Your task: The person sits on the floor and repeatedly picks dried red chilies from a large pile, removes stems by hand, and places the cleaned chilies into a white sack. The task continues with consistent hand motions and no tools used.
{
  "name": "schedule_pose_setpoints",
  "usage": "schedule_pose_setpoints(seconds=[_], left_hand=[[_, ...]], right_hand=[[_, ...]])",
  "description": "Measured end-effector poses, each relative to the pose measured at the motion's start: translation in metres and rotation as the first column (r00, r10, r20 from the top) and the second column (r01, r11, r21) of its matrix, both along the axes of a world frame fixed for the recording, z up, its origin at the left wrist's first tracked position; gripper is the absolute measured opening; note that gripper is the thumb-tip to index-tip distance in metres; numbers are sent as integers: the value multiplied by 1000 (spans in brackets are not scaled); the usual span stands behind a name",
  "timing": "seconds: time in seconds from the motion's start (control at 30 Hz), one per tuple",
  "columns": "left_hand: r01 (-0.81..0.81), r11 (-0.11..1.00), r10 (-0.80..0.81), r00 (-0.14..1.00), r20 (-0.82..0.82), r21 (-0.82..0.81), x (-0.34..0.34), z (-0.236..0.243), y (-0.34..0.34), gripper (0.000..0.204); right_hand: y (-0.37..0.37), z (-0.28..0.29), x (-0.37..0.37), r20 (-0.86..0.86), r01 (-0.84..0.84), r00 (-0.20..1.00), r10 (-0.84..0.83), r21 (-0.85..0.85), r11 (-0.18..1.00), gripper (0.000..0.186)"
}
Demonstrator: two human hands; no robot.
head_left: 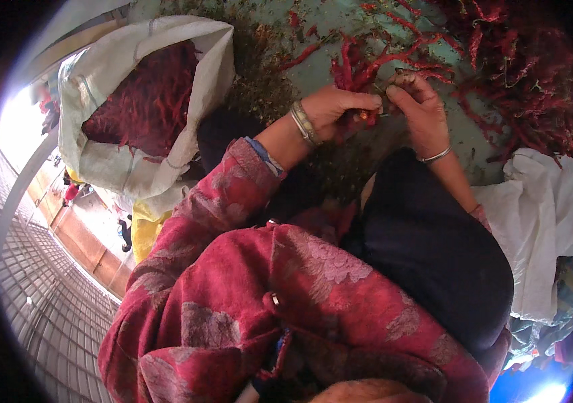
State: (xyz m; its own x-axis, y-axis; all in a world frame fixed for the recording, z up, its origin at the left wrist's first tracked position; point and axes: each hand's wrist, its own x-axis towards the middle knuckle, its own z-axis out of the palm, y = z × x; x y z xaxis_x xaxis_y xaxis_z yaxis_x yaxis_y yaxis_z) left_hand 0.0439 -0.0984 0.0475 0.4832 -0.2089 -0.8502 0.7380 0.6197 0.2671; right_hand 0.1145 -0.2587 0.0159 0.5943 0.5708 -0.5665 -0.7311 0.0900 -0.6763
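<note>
My left hand [335, 111] is closed round a small bunch of dried red chilies [351, 70], whose long wrinkled pods stick up past the fingers. The thumb presses across the bunch. Just to its right, my right hand [420, 104] is pinched, thumb against forefinger, close to the stem ends of the bunch. What lies between those fingertips is too small to make out. Loose red chilies [404, 59] lie on the green sheet beyond both hands.
At the left stands an open white woven sack [214, 67] filled with red chilies [152, 101]. A large chili heap [535, 87] spreads at the far right. White cloth [524, 221] lies beside my right knee. Stem scraps [266, 67] litter the green sheet [471, 131].
</note>
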Motion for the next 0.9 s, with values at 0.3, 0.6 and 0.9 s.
schedule_pose_setpoints(seconds=[0.3, 0.6, 0.9], left_hand=[[179, 951, -216, 968, 130, 252, 13, 8, -5, 35], [591, 518, -824, 537, 178, 618, 8, 11, 15, 27], [514, 650, -610, 792, -20, 560, -2, 0, 46, 25]], right_hand=[[-3, 2, 3, 134, -23, 990, 43, -150, 988, 10], [-31, 3, -19, -43, -231, 972, 231, 4, 973, 4], [-134, -11, 28, 637, 169, 518, 570, -730, 662, 20]])
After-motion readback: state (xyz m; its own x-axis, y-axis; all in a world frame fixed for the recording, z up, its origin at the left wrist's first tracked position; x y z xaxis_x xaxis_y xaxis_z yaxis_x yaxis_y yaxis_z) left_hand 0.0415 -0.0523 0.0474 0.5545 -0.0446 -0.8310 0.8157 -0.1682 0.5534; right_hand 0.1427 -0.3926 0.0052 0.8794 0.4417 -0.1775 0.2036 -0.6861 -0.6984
